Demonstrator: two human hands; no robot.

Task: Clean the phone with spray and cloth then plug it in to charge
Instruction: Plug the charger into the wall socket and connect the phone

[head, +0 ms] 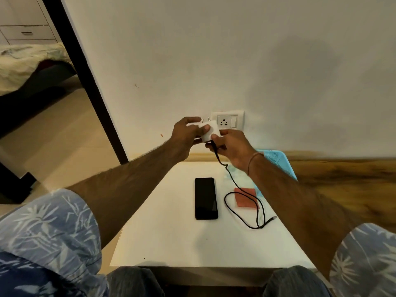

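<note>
A black phone lies screen up on the white table. My left hand grips a white charger adapter in the air, its pins pointing toward the wall socket. My right hand holds the adapter's lower end where the black cable joins it. The cable drops to the table and loops there, its free plug resting near the right edge. An orange cloth lies under the cable, right of the phone. No spray bottle is plainly visible.
A light blue perforated basket stands behind my right wrist at the table's back right. The socket plate has a white switch. A dark door frame is on the left, and wooden flooring on the right.
</note>
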